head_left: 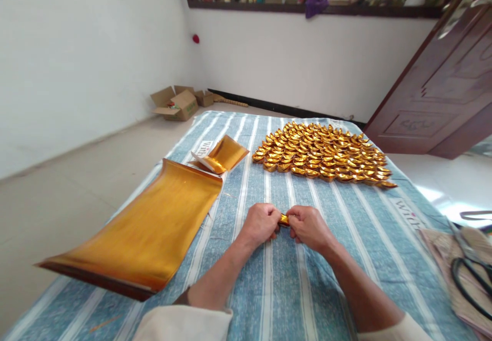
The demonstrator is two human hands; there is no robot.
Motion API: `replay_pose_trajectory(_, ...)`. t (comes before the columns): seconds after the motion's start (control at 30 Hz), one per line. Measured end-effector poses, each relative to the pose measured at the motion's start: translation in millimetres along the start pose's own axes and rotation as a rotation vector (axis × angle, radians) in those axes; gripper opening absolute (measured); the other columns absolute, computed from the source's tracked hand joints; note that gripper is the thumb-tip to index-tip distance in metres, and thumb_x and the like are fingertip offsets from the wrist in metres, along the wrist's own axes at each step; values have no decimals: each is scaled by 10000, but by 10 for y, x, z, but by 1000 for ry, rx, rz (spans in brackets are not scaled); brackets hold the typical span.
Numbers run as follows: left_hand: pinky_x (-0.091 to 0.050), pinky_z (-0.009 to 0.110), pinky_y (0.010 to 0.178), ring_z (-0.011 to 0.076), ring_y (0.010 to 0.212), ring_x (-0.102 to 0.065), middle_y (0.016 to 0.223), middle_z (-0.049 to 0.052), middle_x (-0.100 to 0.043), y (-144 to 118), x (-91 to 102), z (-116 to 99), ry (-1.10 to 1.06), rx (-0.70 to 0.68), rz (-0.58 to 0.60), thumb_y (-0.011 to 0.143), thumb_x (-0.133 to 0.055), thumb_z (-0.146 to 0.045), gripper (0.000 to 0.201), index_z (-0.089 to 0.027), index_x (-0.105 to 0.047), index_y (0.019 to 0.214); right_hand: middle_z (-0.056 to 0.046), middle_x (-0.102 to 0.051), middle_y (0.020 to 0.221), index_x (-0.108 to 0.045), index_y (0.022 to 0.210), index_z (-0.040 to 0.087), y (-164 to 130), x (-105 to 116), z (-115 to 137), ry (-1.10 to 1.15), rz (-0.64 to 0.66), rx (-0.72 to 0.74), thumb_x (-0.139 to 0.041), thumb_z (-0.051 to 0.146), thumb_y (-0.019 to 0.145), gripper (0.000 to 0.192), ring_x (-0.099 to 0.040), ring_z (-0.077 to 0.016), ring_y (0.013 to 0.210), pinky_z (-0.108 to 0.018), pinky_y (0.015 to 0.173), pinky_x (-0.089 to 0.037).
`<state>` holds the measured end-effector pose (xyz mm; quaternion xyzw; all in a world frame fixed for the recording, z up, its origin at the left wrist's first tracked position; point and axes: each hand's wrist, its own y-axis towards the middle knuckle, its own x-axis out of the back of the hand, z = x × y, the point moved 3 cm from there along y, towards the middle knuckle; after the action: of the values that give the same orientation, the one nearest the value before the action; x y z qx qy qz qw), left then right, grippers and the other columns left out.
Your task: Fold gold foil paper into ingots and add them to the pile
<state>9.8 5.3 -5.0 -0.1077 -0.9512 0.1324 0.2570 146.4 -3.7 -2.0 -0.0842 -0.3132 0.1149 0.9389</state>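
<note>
My left hand and my right hand meet over the striped blue cloth, both pinching one small folded piece of gold paper between their fingertips. Most of that piece is hidden by my fingers. Beyond my hands lie several rows of finished gold paper ingots, packed close together. To my left a large gold foil sheet lies curled at its edges. A smaller stack of gold paper squares sits behind it.
Black-handled scissors rest on a patterned cloth at the right edge. An open cardboard box stands on the floor by the far wall. A brown door is open at the right. The window sill holds bottles.
</note>
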Motion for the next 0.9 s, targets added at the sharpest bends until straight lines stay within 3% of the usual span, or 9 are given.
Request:
replay_pose_trajectory(0.23,-348,178,344,87,344,-491,488,-20,-561,9,-13,39,-113,34,34,852,-409,-286,322,-159,-536,585,32,-565,472,-612,706,174,23,5,-24,123,24,-44,-413,200,769,210,-535,-108,385,-184,373,-370)
replay_pose_trajectory(0.47,-343,167,334,72,331,-482,508,-5,-573,22,-34,66,-192,65,42,881,-407,-348,376,-147,-533,590,37,-551,443,-515,595,180,50,12,-65,203,40,-56,-426,248,807,239,-515,-89,349,-168,348,-362)
replay_pose_trajectory(0.9,-367,154,354,72,372,-520,564,-1,-601,13,-50,99,-316,69,69,865,-444,-342,296,-138,-556,681,34,-568,455,-544,648,169,55,28,-83,266,60,-58,-452,285,831,236,-514,-86,347,-163,346,-376)
